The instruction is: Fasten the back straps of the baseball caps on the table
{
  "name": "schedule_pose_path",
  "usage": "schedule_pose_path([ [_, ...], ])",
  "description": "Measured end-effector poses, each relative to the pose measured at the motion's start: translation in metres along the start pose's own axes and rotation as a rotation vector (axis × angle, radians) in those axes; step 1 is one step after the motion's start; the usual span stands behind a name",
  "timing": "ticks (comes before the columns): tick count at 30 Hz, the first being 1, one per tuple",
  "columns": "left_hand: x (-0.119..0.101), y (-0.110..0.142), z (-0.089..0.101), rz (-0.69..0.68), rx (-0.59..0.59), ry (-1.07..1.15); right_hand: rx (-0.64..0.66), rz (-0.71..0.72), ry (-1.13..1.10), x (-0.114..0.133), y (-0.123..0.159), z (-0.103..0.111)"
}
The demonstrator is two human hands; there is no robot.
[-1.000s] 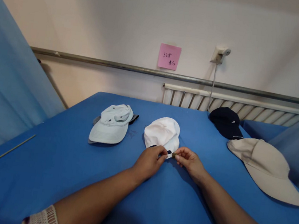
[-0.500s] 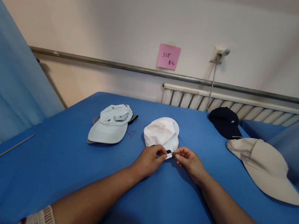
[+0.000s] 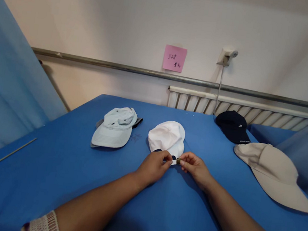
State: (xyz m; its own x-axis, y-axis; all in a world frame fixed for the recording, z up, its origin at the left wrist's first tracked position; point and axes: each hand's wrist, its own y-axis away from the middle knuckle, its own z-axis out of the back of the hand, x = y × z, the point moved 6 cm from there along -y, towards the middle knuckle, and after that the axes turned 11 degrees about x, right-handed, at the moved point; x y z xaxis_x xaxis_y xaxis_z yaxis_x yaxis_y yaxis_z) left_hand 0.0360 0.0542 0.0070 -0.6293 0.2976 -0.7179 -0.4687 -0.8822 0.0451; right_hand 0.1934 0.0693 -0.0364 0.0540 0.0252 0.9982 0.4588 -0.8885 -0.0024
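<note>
A white cap lies in the middle of the blue-covered surface, its back turned toward me. My left hand pinches the cap's white strap between thumb and fingers. Facing it, my right hand is closed on a small brass-coloured buckle at the strap's other end. Dark lining shows at the cap's back opening, just behind my fingers. How far the strap runs through the buckle cannot be made out.
Left of the white cap, a pale blue cap rests on darker caps. On the right are a navy cap and a beige cap. A thin stick lies far left. Behind are a metal rail and a radiator.
My fingers have shifted very slightly at the strap and buckle, and a bit more dark lining shows beside my left hand. The caps stay where they were.
</note>
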Motion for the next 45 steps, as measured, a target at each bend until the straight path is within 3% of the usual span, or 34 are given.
schedule_pose_path([
  [17, -0.001, 0.0, 0.001, -0.036, -0.032, -0.019, -0.006, 0.029, 0.013, 0.0, -0.001, 0.0],
  [26, -0.001, 0.0, -0.001, -0.038, -0.035, -0.022, -0.034, 0.123, 0.085, 0.002, 0.005, -0.006],
  [45, -0.001, 0.0, -0.003, -0.057, -0.036, -0.005, -0.09, 0.068, 0.059, -0.007, 0.003, -0.003],
])
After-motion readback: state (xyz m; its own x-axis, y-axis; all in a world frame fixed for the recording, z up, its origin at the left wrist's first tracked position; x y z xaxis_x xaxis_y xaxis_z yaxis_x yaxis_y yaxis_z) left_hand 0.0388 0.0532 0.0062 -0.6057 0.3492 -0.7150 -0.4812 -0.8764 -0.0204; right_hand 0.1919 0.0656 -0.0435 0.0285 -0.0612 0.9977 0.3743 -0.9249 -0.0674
